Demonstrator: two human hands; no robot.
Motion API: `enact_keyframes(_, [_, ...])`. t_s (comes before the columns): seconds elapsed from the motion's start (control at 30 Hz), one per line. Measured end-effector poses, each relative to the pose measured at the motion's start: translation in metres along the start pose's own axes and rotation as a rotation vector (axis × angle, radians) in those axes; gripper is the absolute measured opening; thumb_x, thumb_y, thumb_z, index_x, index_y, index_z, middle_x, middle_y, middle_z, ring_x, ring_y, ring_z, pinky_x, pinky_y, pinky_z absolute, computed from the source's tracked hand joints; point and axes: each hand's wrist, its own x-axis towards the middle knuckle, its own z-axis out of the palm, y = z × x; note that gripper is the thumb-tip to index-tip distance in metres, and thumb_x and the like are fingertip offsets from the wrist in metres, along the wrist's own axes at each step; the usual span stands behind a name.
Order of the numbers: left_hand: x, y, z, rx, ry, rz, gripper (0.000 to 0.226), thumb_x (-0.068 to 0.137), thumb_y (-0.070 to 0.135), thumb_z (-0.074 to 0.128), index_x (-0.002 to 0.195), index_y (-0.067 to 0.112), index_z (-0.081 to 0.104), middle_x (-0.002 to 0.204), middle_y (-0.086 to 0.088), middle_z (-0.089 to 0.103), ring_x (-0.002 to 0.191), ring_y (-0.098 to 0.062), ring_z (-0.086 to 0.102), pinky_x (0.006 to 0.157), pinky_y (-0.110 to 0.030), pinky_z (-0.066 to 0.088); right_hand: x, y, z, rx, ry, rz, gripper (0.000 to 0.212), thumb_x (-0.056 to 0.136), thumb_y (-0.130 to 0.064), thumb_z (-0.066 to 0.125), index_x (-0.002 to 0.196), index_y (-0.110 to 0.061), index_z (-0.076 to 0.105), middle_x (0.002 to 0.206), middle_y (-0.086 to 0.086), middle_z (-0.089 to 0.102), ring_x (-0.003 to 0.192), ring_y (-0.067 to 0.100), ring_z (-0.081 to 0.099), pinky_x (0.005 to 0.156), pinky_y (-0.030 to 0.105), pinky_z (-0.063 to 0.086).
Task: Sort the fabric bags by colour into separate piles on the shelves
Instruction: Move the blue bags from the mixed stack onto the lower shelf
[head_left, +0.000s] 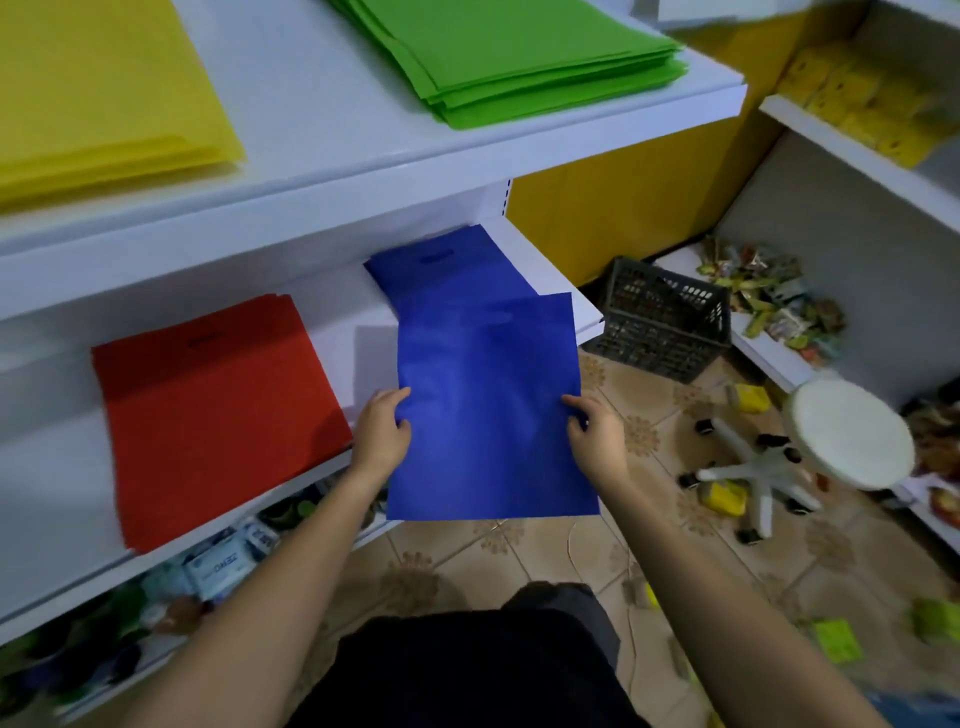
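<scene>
**Blue bag on its way to the blue pile: sorting well advanced**

Head view, the only view.

- Blue bag (488, 415): single flat fabric bag, held out level in front of the lower shelf (52, 493). Its far edge overlaps the near corner of the blue pile (441, 270); its near half hangs out over the floor (649, 415). Not yet laid down.
- Left hand (382, 431): grips the bag's left edge, fingers (395, 395) curled round it, thumb on top.
- Right hand (595, 431): pinches the bag's right edge, fingers (576, 402) bent on the fabric.
- Blue pile: right end of the lower shelf, turned at an angle, handle slot showing on the top bag.
- Red pile (208, 405): left of the blue pile on the same shelf, apart from it, and squared up.
- Yellow pile (93, 93): left on the top shelf (322, 130).
- Green pile (509, 52): right on the top shelf, many layers, edges slightly fanned.
- Other stock: dark crate (660, 322) tipped on the floor and a white stool (847, 431) to the right.

Progress, as judged: four colours each have their own pile, with no mixing visible. The bag in hand needs sliding forward and squaring on the blue pile. No unsorted bags appear in view, so how many remain cannot be told.
</scene>
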Motion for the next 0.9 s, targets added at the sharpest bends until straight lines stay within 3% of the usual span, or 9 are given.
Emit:
enact_keyframes(0.13, [0.031,0.001,0.004,0.010,-0.029,-0.052,0.051,0.085,-0.008,0.046,0.136,-0.002,0.040,0.136,-0.020,0.041,0.115,-0.036,0.048,0.097,-0.032,0.037,0.053,-0.002,-0.001,-0.041,-0.095,-0.050,0.042,0.089,0.002,0.040,0.127,-0.008,0.054,0.132,0.006,0.052,0.119,0.021,0.047,0.089,0.018,0.033])
enact_keyframes(0.33, [0.083,0.010,0.021,0.022,0.003,-0.154,0.059,0.085,-0.009,0.046,0.141,-0.001,0.030,0.145,-0.016,0.031,0.132,-0.028,0.034,0.103,-0.022,0.027,0.147,0.000,0.007,-0.143,-0.258,-0.142,0.045,0.089,0.002,0.042,0.132,-0.007,0.048,0.141,0.011,0.041,0.129,0.027,0.036,0.111,0.039,0.030])
enact_keyframes(0.53, [0.141,0.028,0.041,0.022,0.095,-0.249,0.059,0.084,-0.011,0.047,0.140,0.001,0.032,0.146,-0.018,0.030,0.134,-0.029,0.032,0.103,-0.021,0.024,0.243,0.001,0.015,-0.118,-0.351,-0.181,0.042,0.092,0.002,0.040,0.132,-0.008,0.048,0.137,0.013,0.045,0.123,0.030,0.044,0.103,0.038,0.038])
enact_keyframes(0.73, [0.188,0.027,0.064,0.033,0.303,-0.291,0.047,0.083,-0.013,0.048,0.129,-0.005,0.046,0.134,-0.023,0.044,0.120,-0.035,0.046,0.093,-0.022,0.032,0.313,0.011,0.037,-0.081,-0.383,-0.221,0.044,0.093,0.005,0.037,0.133,-0.010,0.048,0.136,0.012,0.046,0.120,0.030,0.048,0.097,0.038,0.044])
enact_keyframes(0.9, [0.206,0.015,0.085,0.027,0.368,-0.347,0.043,0.087,-0.008,0.046,0.130,-0.004,0.043,0.136,-0.022,0.040,0.120,-0.033,0.044,0.096,-0.021,0.028,0.343,0.020,0.053,-0.106,-0.460,-0.257,0.042,0.095,0.001,0.036,0.135,-0.011,0.046,0.141,0.010,0.043,0.126,0.029,0.044,0.101,0.036,0.040])
